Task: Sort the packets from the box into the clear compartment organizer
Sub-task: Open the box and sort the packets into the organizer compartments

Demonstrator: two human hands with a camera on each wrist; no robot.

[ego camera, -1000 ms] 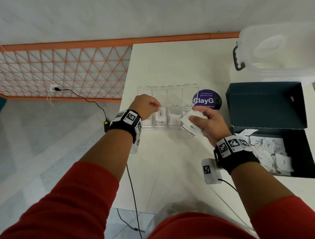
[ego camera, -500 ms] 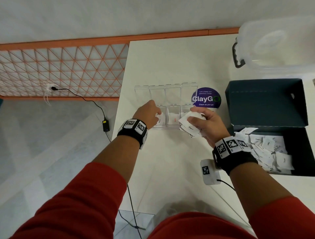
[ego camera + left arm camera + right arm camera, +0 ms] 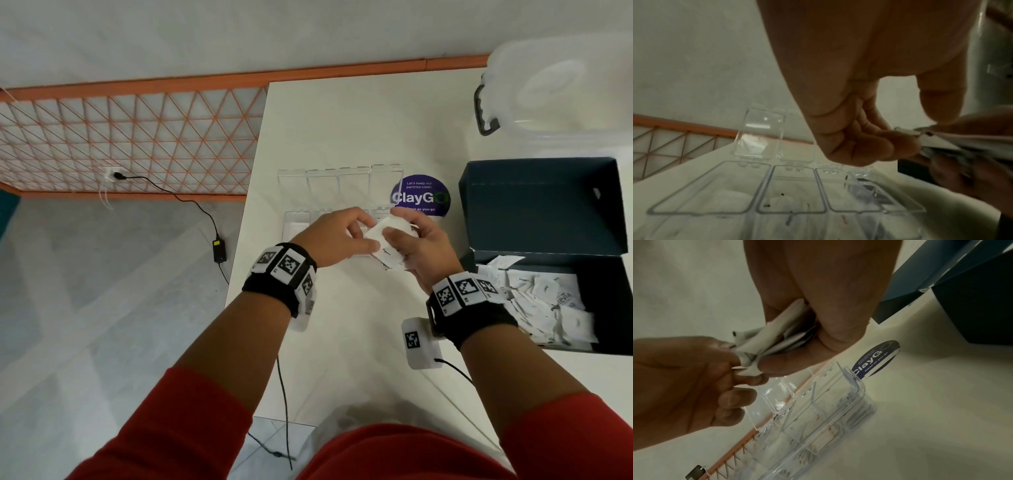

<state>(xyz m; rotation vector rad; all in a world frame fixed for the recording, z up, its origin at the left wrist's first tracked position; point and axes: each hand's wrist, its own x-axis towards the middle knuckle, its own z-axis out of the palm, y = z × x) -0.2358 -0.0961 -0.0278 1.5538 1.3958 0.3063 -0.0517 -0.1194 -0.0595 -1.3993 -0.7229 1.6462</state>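
Observation:
My right hand (image 3: 416, 240) grips a fanned stack of white packets (image 3: 388, 241) just above the right end of the clear compartment organizer (image 3: 294, 219). My left hand (image 3: 342, 236) has reached across and pinches the edge of one packet (image 3: 748, 356) in that stack between thumb and fingers. The organizer (image 3: 764, 194) lies on the white table with its lids (image 3: 339, 180) standing open; packets lie in some of its compartments. The dark blue box (image 3: 613, 301) at the right stands open with a heap of white packets (image 3: 541, 301) inside.
A purple round ClayGo sticker (image 3: 420, 196) lies between organizer and box. A translucent lidded bin (image 3: 561, 92) sits at the far right corner. The table's left edge (image 3: 239, 260) drops to the floor; a cable and charger (image 3: 219, 246) lie there.
My left hand left the organizer's left compartments and moved right to the stack in my right hand, where it now pinches a packet. The right hand stayed almost in place.

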